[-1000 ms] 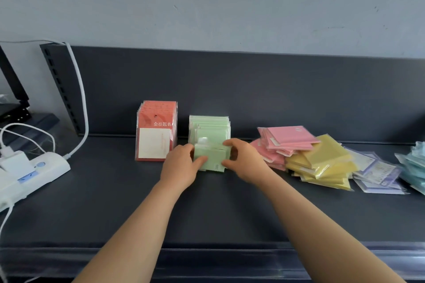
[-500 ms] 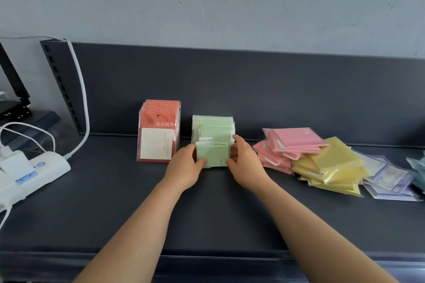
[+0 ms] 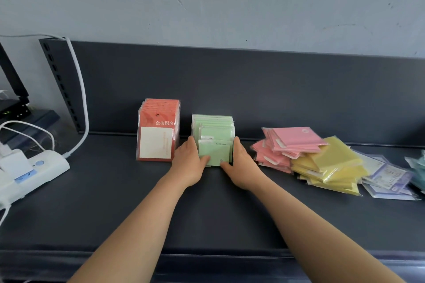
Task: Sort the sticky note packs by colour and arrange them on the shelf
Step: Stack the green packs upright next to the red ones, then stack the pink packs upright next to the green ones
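Risk: the green packs (image 3: pixel 213 142) stand upright in a row on the shelf (image 3: pixel 110 209), just right of the red packs (image 3: pixel 158 131). An uneven squeeze could tip the front pack flat.
Left hand (image 3: pixel 188 164): fingers together against the row's left side, thumb across the front pack.
Right hand (image 3: pixel 241 167): straight fingers pressed to the right side, thumb at the lower corner.

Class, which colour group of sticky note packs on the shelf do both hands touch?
The green packs, upright beside the red packs: the left hand and right hand press their sides. The pink packs and yellow packs lie apart, untouched.
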Available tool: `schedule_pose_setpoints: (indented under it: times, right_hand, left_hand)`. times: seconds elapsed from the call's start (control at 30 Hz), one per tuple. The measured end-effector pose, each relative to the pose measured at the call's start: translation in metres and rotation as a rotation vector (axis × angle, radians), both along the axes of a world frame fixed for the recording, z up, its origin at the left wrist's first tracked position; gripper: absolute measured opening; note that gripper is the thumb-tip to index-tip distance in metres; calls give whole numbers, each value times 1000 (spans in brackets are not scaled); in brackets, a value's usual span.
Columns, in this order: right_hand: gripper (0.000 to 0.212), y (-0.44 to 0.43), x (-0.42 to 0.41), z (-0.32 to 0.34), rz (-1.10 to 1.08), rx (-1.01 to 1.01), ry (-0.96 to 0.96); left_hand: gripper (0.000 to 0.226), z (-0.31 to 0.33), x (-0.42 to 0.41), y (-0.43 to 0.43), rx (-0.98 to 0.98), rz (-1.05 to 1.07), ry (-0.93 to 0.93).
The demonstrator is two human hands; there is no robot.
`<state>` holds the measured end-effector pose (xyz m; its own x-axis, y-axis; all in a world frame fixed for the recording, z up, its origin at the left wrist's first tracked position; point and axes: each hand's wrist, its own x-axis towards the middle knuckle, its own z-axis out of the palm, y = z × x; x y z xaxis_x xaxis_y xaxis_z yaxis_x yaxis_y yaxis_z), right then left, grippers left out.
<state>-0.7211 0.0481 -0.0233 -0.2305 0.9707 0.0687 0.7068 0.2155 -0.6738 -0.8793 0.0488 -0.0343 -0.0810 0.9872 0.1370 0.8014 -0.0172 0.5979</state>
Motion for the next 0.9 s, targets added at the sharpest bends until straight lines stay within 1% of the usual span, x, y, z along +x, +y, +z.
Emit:
schedule_pose_setpoints:
  times: [0.07,0.23,0.33,0.43,0.6,0.77,0.9]
  right_hand:
    - [53,3,-2,1,9,-14,-20]
    - [56,11,-5,2,36,-7,-74]
    - [55,15,-3,-2,17,6,-36]
    - [50,12,0,-1,2,-12,10]
    - [53,9,2,1,1,-42,44]
    - [67,5,3,3,7,-36,68]
    - [78,2,5,7,1,-6,61]
  left_hand:
    - [44,-2,-1,4,-22,-42,-7]
    - [56,-2,-4,10,-26,-86,-26]
    - [55,-1,-6,11,-41,-80,-68]
    - [55,-1,-7,8,-46,-77,-107]
    - [61,0,-7,7,-39,-86,-112]
    - [64,2,-7,4,-40,-75,-124]
    - [57,8,-5,2,7,-70,-134]
